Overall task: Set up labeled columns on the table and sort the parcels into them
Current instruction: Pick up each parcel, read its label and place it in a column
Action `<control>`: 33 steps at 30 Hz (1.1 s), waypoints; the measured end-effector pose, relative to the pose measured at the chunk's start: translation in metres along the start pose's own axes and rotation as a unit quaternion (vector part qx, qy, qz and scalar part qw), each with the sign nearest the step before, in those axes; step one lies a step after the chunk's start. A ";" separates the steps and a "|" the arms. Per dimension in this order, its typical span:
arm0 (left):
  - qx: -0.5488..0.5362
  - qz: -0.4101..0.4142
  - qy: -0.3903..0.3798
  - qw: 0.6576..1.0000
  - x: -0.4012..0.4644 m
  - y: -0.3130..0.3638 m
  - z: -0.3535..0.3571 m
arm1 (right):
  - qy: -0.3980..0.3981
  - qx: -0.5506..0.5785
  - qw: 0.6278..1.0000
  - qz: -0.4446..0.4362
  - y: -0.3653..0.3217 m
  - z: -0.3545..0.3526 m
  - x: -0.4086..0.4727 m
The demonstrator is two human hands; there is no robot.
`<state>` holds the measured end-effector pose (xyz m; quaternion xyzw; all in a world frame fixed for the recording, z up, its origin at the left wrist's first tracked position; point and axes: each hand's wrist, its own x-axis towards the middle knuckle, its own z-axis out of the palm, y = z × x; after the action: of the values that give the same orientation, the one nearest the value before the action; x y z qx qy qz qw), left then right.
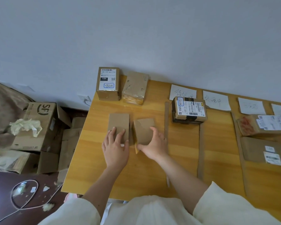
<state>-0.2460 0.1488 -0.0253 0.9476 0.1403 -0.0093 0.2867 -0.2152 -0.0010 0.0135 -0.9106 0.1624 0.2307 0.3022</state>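
On the wooden table [182,159] my left hand [115,148] lies flat on a plain brown parcel [118,122]. My right hand [154,143] grips a second brown parcel [144,129] right beside it, tilted, thumb at its near edge. At the back left stand a labelled parcel [108,83] and a taped parcel [135,87]. Handwritten paper labels [182,91], [216,100], [251,106] head columns divided by cardboard strips [201,151]. A black-taped labelled parcel [189,111] sits under the first label. Two parcels [263,125], [263,151] lie in a column at the right.
Left of the table, on the floor, an open SF carton [39,125] holds crumpled paper, among flattened cardboard [68,143]. A white cable [23,200] and scraps lie on the dark floor. A wall socket [84,99] is behind the table's left corner.
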 end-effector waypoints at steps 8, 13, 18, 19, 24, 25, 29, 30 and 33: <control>0.004 -0.005 -0.008 1.000 0.001 0.005 -0.005 | -0.014 0.227 0.973 0.026 0.016 -0.018 -0.008; 0.010 -0.009 -0.010 1.000 0.002 0.009 -0.008 | -0.082 0.492 0.861 0.098 0.012 -0.032 -0.015; 0.006 -0.010 -0.006 1.000 0.002 0.009 -0.006 | -0.197 0.755 0.604 0.163 0.022 -0.041 -0.023; 0.006 -0.010 -0.004 1.000 0.002 0.009 -0.006 | -0.215 0.772 0.577 0.158 0.021 -0.043 -0.025; 0.009 -0.012 0.001 1.000 0.003 0.009 -0.004 | -0.253 0.792 0.543 0.118 0.016 -0.045 -0.031; 0.008 -0.012 0.002 1.000 0.003 0.009 -0.003 | -0.255 0.790 0.545 0.115 0.015 -0.046 -0.031; 0.009 -0.011 0.006 1.000 0.003 0.009 -0.003 | -0.260 0.789 0.546 0.108 0.014 -0.045 -0.033; 0.010 -0.011 0.007 1.000 0.003 0.008 -0.003 | -0.259 0.789 0.546 0.107 0.015 -0.044 -0.033; 0.013 -0.009 0.008 1.000 0.003 0.009 -0.002 | -0.258 0.787 0.550 0.108 0.015 -0.043 -0.032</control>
<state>-0.2413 0.1437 -0.0187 0.9500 0.1509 -0.0064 0.2732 -0.2346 -0.0339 0.0534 -0.1860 0.2907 0.2668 0.8998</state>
